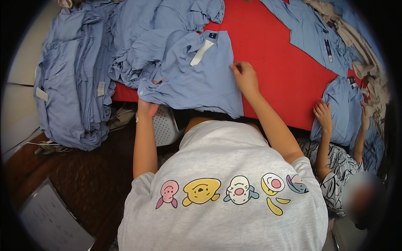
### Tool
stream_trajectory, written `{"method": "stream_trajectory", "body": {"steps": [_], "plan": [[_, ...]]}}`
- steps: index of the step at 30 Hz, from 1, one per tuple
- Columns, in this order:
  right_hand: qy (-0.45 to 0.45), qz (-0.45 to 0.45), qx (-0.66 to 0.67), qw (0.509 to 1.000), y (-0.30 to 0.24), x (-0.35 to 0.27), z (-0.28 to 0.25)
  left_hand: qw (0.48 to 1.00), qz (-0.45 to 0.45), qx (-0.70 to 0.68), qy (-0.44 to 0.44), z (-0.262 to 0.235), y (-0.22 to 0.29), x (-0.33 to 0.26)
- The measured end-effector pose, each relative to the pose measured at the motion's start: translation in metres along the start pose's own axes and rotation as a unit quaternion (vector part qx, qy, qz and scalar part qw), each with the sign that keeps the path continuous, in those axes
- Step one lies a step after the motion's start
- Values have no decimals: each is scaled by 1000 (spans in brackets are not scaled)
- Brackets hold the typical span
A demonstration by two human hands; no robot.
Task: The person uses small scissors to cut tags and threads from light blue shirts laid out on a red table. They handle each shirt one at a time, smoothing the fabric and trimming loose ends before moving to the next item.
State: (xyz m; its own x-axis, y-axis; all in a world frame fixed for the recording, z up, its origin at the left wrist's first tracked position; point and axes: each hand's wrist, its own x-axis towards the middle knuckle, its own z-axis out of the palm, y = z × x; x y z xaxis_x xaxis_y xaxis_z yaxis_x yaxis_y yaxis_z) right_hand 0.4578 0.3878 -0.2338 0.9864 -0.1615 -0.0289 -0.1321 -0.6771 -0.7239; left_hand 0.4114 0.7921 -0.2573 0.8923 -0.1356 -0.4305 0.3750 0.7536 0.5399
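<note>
A light blue shirt (209, 79) lies in front of me on the red tabletop, its collar end away from me. A blank white tag (202, 53) rests near the collar, beside a small dark label (212, 36). My left hand (148, 108) is at the shirt's near left corner, closed on the cloth by a button; the fabric covers most of it and only fingertips show through. At the shirt's right edge, my right hand (246, 79) has its fingers curled and pinched together against the cloth.
Blue shirts (75, 75) are stacked at the left, and more blue garments (167, 14) are heaped beyond mine. On the right, a co-worker's hands (322, 113) touch another blue shirt (341, 104). Beige cloth (370, 54) lines the far right. A grey perforated plastic seat (164, 127) stands below the red table (284, 83).
</note>
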Motion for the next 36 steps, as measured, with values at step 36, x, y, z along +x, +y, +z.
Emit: {"method": "stream_trajectory", "body": {"steps": [36], "plan": [[-56,-273,-101,955,7,37,17,452,290,839,-92,113,-118,71]]}}
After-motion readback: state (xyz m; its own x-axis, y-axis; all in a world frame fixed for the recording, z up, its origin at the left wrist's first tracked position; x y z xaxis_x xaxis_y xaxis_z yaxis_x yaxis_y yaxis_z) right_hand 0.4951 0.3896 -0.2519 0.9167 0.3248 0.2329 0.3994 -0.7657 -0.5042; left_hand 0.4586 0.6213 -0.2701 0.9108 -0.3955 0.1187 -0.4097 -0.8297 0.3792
